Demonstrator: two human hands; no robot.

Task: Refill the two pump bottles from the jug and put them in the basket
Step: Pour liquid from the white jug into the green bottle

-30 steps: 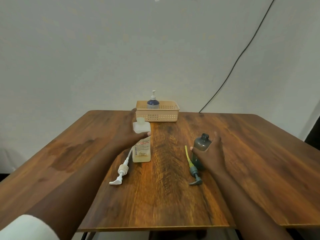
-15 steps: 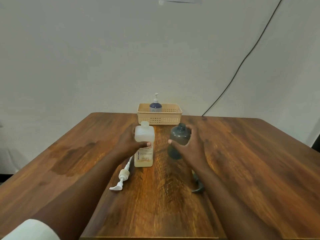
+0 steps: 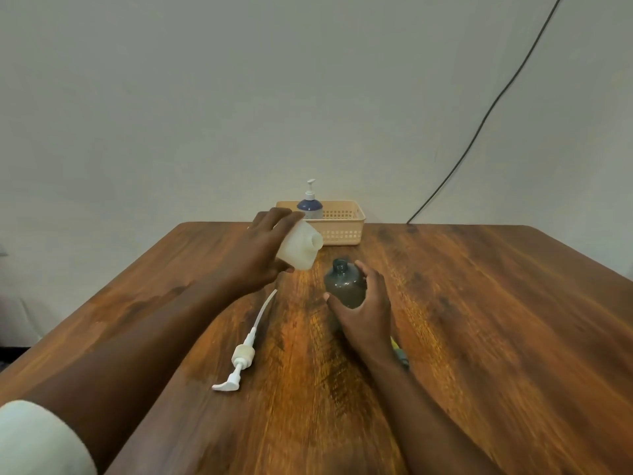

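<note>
Head view, left hand (image 3: 255,257): we see it clamped on the white jug (image 3: 298,248), tipped with its mouth toward the grey bottle (image 3: 344,284).
Right hand (image 3: 364,308): wrapped around that uncapped bottle, above the tabletop (image 3: 479,320).
Basket (image 3: 337,221): far edge, blue pump bottle (image 3: 310,205) inside.
White pump (image 3: 239,358): lying loose, near left.

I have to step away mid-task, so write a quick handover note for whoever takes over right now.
Left hand holds the white bottle lifted and tipped, open mouth toward the grey bottle.
Right hand grips the grey bottle, uncapped, upright on the table.
White pump lies on the table.
Done: blue pump bottle stands in the basket.
Left: finish pouring, refit the pump, put the grey bottle in the basket.
</note>
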